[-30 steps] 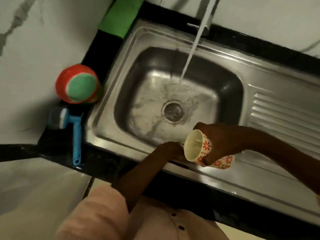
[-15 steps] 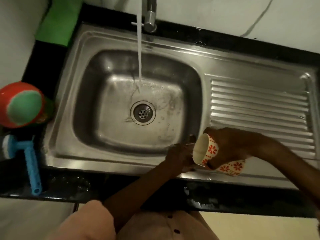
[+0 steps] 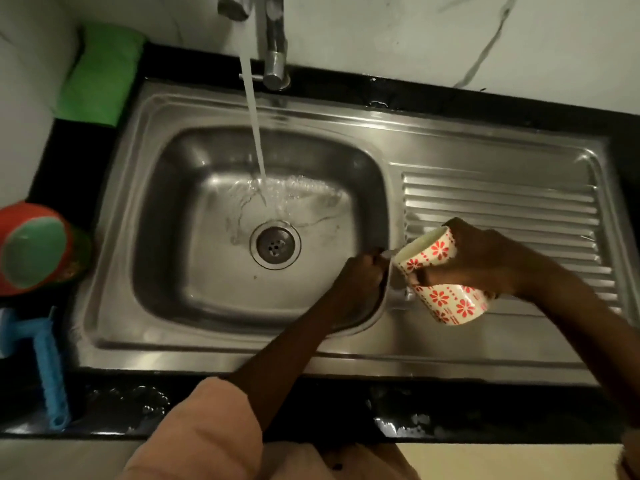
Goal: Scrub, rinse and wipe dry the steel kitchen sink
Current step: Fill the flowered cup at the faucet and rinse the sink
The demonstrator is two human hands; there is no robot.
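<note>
Sink (image 3: 214, 344): steel, set in a black counter (image 3: 311, 407); one basin on the left, a ribbed draining board (image 3: 502, 209) on the right; it fills most of the view
Basin floor: wet and shining, with faint streaks near the drain (image 3: 275, 244); no foam or scrub marks can be seen
Tap (image 3: 273, 39): running; the stream (image 3: 254, 133) falls into the basin just behind the drain and spreads there
Green cloth (image 3: 98, 74): folded at the back left corner of the counter, apart from both hands
Red tub (image 3: 33, 249): on the counter left of the sink, a green pad showing in its mouth
Blue brush (image 3: 48, 362): lying on the counter at the near left, untouched
Cup (image 3: 440, 275): white with red flowers, tipped on its side over the inner edge of the draining board, mouth toward the basin
Right hand (image 3: 485, 261): fingers curled round the cup, grasping it
Left hand (image 3: 363, 275): at the basin's right rim, fingers curled over the edge beside the cup's mouth; whether it grips something small there I cannot tell
Progress: judged to be the rinse; water runs and the cup looks meant for throwing it over the steel; whether scrubbing is finished cannot be read; wiping dry is left, with the cloth lying unused
</note>
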